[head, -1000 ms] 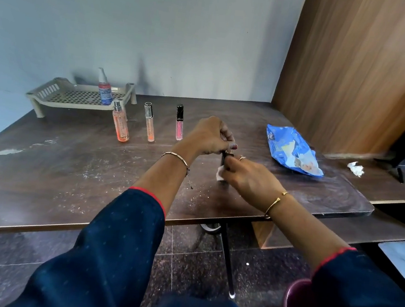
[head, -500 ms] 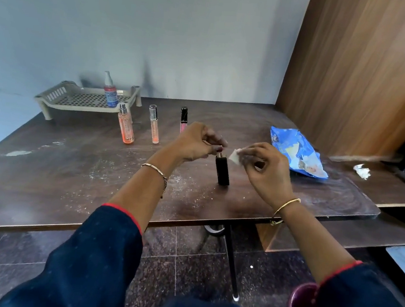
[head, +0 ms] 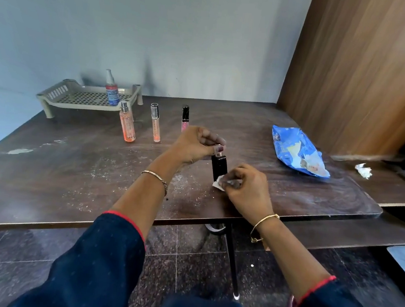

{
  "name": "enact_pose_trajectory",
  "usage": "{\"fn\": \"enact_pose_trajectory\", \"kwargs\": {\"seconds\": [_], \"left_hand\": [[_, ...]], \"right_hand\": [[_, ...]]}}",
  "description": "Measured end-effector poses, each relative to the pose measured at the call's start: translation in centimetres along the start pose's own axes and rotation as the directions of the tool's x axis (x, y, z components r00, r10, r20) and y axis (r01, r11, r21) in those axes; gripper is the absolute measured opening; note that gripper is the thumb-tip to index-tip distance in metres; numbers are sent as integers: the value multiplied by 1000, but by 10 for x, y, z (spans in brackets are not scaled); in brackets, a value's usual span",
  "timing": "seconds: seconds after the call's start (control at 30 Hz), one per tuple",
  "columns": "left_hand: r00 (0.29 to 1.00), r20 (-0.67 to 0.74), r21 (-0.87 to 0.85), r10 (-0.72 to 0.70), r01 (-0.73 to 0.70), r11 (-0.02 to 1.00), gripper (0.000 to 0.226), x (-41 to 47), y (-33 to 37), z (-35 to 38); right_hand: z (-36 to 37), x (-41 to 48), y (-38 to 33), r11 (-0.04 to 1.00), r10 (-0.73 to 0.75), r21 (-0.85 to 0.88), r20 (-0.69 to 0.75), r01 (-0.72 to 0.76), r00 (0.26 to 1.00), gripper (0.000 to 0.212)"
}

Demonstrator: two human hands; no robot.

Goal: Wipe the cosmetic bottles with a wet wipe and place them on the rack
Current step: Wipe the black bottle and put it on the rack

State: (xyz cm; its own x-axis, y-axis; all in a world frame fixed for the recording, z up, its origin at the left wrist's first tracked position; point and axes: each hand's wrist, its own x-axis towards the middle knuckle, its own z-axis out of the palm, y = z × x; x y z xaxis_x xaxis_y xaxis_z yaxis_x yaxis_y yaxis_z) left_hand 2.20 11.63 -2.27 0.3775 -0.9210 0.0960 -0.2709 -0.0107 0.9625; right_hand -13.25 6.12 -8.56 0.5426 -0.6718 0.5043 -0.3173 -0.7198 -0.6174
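- Near the middle of the frame, the black bottle [head: 219, 166] is standing upright on the dark table [head: 46, 175], not far from the front edge.
- Left hand [head: 195, 144] has it pinched at the very top, thumb and fingertips curled round the cap.
- Right hand [head: 248, 185] is clenched on a small white wet wipe [head: 218, 184] and is holding it against the lower right side of the bottle, pretty much down where it meets the tabletop.
- Upper left of the frame: the beige rack [head: 53, 97] with all the holes sits at the back by the wall. One spray bottle [head: 111, 90], white top and blue label, is upright on it near its right end.
- Just in front of the rack, three more stand on the table in a loose row: an orange bottle [head: 127, 127], a slim peach tube [head: 155, 124] and a pink tube [head: 185, 118] with a black cap. The pink one's bottom end is right behind the left knuckles.
- Right of the hands, well apart from the bottle, a blue wipes pack [head: 293, 149] lies flat.
- Further right, a crumpled white wipe [head: 363, 171] sits near the wood panel [head: 365, 70].
- Gold bangles on both wrists, dark blue sleeves with red trim.
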Motion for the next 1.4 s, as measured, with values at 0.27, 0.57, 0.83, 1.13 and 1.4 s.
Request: {"fn": "enact_pose_trajectory", "kwargs": {"seconds": [0.27,0.57,0.83,1.13,1.4], "left_hand": [[1000,15,5,-9,9,1000,23,-1,2,2],[1000,-7,-35,-22,21,999,20,-2,-7,3],[1000,22,6,-10,10,1000,18,-2,0,6],[1000,8,-24,20,-20,1000,13,0,-8,8],[999,30,13,37,-38,999,14,-1,-3,11]], "right_hand": [[-12,29,-9,995,34,97,-132,-21,991,12],[-10,4,7,998,-22,-56,20,23,1000,13],[-18,24,-9,997,-19,-71,-23,17,1000,11],[-17,5,8,996,38,-80,137,-27,990,12],[-16,19,-2,998,45,-37,37,-43,998,15]]}}
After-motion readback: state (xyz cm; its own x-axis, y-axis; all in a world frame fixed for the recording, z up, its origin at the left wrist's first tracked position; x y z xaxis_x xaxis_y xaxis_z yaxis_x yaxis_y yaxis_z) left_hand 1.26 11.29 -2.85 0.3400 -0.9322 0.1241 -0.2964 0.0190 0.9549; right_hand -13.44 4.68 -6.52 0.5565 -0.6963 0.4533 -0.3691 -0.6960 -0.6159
